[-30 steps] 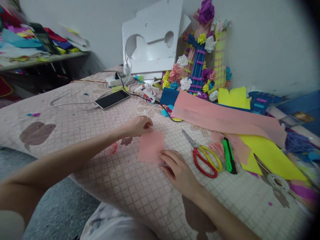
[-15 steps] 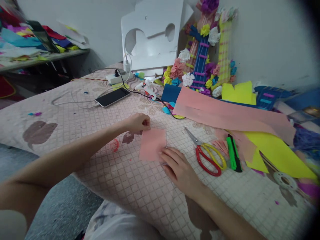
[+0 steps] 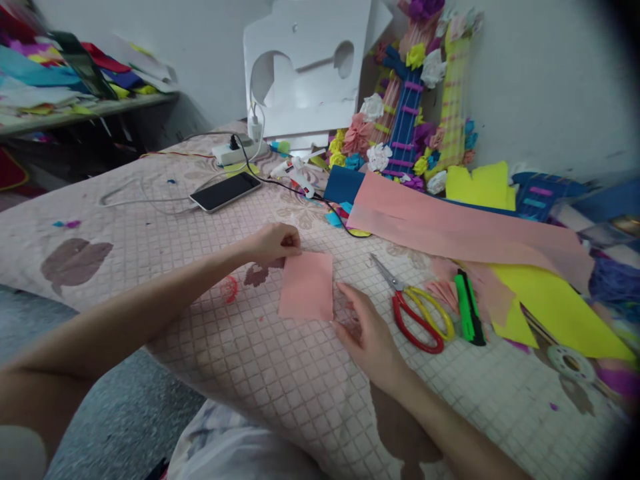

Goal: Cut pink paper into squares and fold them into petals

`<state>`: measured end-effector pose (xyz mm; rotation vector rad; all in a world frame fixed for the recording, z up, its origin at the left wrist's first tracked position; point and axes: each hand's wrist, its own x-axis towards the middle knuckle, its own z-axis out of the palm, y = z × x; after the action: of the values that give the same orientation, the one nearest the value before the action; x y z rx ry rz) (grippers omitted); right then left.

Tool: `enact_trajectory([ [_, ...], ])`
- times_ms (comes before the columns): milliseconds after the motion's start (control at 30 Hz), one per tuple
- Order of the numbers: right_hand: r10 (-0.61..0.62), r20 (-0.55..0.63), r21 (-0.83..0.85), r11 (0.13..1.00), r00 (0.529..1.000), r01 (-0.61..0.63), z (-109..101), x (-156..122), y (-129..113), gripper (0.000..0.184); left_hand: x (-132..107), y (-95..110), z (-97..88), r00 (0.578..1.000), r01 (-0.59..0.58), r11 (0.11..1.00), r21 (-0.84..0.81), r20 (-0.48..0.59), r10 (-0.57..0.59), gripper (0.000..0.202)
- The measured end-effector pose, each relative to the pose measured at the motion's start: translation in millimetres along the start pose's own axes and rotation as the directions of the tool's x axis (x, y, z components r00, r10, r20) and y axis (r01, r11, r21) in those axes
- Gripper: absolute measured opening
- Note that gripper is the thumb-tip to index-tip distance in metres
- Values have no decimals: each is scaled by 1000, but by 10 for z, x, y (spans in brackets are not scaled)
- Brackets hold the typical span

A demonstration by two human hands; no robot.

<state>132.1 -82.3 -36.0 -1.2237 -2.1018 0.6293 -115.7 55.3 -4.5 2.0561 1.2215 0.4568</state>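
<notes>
A square of salmon-pink crepe paper (image 3: pixel 307 287) lies flat on the quilted tablecloth in front of me. My left hand (image 3: pixel 278 241) is closed at its upper left corner, thumb and fingers pinching the edge. By the lower right edge is my right hand (image 3: pixel 369 337), its thumb and fingers apart and the fingertips at or just beside the paper; nothing is held in it. Red-and-yellow-handled scissors (image 3: pixel 417 313) lie just right of that hand, with a green utility knife (image 3: pixel 469 308) beyond them.
A long pink paper strip (image 3: pixel 450 223) and yellow sheets (image 3: pixel 565 307) lie at the right. Farther back are a glue gun (image 3: pixel 297 175) with its cord, a phone (image 3: pixel 226 192) and a power strip (image 3: pixel 235 153). Flower-decorated paper guitars (image 3: pixel 405 127) lean on the wall.
My right hand has drawn back to the right, off the paper's surface to its edge, and its fingers have parted. My left hand keeps its place at the corner.
</notes>
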Motion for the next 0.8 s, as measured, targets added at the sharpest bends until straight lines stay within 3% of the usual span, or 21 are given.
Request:
enact_trajectory([
  [133,187,-20,270,947,982,-175,-10,100,45,57,-10,8,1,999,-29,996,-84,20,31,13],
  [333,282,54,574,776,958,-261,-4,364,84,61,25,32,22,994,-61,934,-353,59,87,14],
  [467,368,205,673,620,907,-404,-38,485,48,40,42,112,59,988,-15,883,-470,129,86,15],
  [567,446,193,717,544,874,-436,-92,471,35,28,38,245,103,990,40,855,-517,139,38,16],
  [667,487,136,719,550,863,-423,-165,396,57,27,48,368,169,988,109,808,-579,150,-26,24],
  [800,487,62,683,616,871,-393,-236,301,108,26,106,410,310,971,153,776,-612,238,-3,34],
])
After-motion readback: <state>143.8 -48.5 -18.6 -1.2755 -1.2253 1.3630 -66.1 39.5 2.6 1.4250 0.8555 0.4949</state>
